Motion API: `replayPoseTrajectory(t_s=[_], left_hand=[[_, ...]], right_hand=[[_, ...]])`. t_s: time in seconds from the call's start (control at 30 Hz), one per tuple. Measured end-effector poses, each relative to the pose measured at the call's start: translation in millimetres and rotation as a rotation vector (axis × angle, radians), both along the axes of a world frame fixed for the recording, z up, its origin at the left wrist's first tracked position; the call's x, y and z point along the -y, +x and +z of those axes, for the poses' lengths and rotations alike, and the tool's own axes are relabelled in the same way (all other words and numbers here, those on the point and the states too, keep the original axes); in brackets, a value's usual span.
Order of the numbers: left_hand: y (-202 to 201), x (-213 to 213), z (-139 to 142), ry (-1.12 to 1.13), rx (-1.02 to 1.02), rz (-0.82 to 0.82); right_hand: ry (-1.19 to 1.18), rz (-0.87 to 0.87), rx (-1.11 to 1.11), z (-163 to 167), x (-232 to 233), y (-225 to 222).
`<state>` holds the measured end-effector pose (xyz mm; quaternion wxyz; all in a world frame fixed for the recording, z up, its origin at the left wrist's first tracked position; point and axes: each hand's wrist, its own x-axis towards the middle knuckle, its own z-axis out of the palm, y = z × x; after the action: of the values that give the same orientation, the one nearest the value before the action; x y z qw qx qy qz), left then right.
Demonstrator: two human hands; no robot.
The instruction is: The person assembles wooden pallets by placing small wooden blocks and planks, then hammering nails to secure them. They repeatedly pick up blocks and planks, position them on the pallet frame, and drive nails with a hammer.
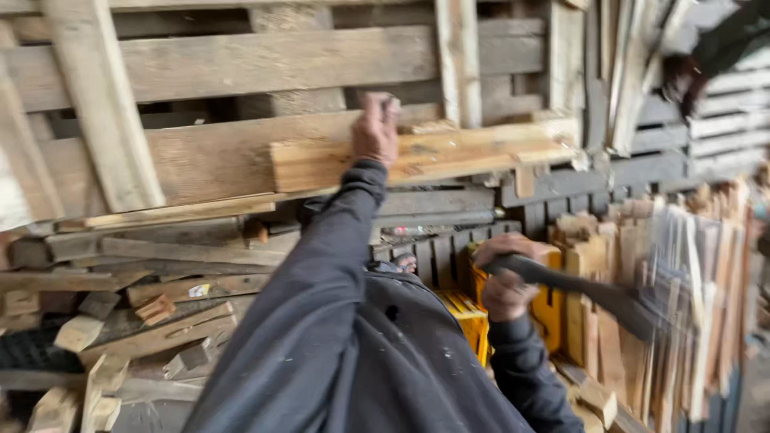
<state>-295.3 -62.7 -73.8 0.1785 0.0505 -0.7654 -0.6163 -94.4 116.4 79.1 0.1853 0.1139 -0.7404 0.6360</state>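
Gripping plank (425, 156) – left hand (375, 128) | right hand (507, 281) closed around blurred, probably hatchet handle (577, 287)

Weathered wooden pallets (241, 64) stand stacked as a wall across the back. Offcut blocks and broken boards (120, 321) litter the lower left. Thin split slats (682, 289) stand upright at right, in flat daylight.

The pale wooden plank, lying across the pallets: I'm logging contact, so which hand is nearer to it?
Left. The left hand grips the pale wooden plank at its top edge. The right hand is lower, apart from it, holding a dark tool handle.
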Motion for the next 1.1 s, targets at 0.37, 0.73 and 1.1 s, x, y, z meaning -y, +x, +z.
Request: replayPoseTrajectory(t_s=[0.37, 0.73, 1.1], left_hand=[[15.5, 57.4, 16.6, 0.791, 0.11, -0.003], [139.1, 185.5, -40.8, 0.383, 0.326, 0.26], [117.6, 189.0, -7.5, -0.293, 0.764, 0.113]], right_hand=[[0.068, -0.192, 0.939, -59.6, 12.9, 22.4], [0.27, -0.013, 0.95, -68.5, 63.2, -31.1], [1.196, -0.008, 0.292, -77.9, 49.6, -177.7]])
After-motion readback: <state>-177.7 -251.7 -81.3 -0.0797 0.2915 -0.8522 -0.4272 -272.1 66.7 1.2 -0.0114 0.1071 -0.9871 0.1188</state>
